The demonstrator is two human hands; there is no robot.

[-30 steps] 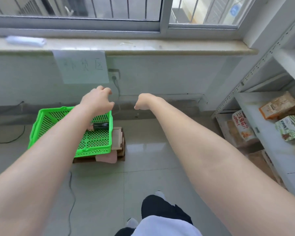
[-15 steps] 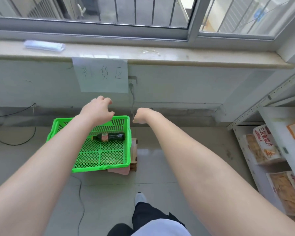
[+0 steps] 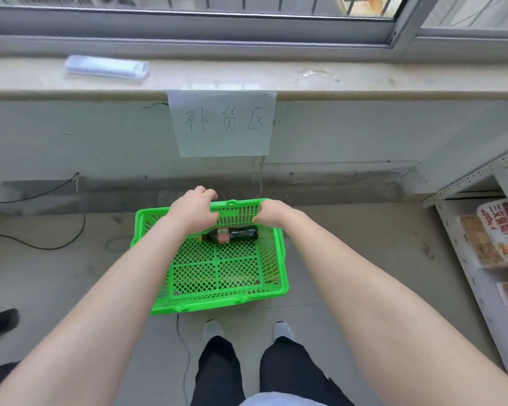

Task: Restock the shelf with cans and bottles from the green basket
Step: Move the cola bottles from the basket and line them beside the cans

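- Hanging loosely curled, the fingers (image 3: 207, 194) of the left hand (image 3: 194, 212) bend down at the knuckles and grip nothing; the thumb points toward the other hand.
- The right hand (image 3: 272, 213) shows only its back. Its fingers are folded under and out of sight, so I cannot tell whether they are closed or touch anything.
- Just below and between the two hands lies a dark plastic cola bottle with a red label (image 3: 230, 234). It is on its side, cap end toward the left hand and base toward the right; neither hand visibly touches it.
- The bottle rests on the lattice floor at the far end of a bright green plastic basket (image 3: 217, 301), whose far rim both hands overlap in this view.
- Back from the hands, the basket's near rim sits just ahead of two white shoe tips (image 3: 214, 328).
- Beyond the fingertips, a white paper sheet with handwritten characters (image 3: 222, 124) hangs from a pale stone window sill (image 3: 305, 83).
- A clear wrapped packet (image 3: 107, 67) lies on the sill, up and left of the left hand.
- Well apart to the right of the right hand, a grey metal shelf (image 3: 467, 183) holds printed snack packets (image 3: 493, 232).
- Left of the left hand, a thin black cable (image 3: 41, 246) runs across the floor.
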